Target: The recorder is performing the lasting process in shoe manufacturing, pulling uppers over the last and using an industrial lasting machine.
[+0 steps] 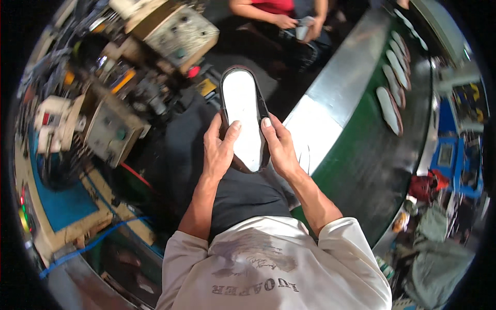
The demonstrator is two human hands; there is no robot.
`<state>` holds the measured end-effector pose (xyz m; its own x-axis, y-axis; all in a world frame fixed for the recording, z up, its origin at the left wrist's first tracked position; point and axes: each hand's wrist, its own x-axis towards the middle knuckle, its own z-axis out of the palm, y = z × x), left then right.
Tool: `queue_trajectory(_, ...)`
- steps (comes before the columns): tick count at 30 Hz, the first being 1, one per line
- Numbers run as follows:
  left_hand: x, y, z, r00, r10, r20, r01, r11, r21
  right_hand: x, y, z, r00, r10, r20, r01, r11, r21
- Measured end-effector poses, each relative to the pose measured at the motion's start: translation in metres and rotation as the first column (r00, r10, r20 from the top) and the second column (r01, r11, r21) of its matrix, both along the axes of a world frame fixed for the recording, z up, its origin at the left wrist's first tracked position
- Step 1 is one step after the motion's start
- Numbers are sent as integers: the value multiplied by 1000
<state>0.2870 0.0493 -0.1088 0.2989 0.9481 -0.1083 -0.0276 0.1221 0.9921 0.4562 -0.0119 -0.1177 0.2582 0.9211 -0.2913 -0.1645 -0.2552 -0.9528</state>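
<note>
Above the lap, both forearms rise from the lower edge and meet on a dark shoe with a white insole [243, 116], held sole-up and pointing away. Left hand [219, 150] clasps its heel side, thumb pressed on the insole; right hand [279, 147] grips the opposite edge, fingers curled under. Machinery [111, 129] crowds the left, while a green conveyor [361, 150] carrying more soles [390, 111] curves along the right.
</note>
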Motion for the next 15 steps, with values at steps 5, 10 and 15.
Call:
queue_trajectory(5,-101,-12,-8,999,6,-42,-7,1000,-18,-56,5,-6,960,198,-197,-204,979,-10)
queue_trajectory(10,-171,-32,-11,982,-128,-139,110,985,-130,-77,-3,-22,910,346,-230,-385,910,-156)
queue_trajectory(15,-170,-55,-16,993,-87,82,112,915,-387,-98,-11,-23,934,345,-91,-357,911,-206)
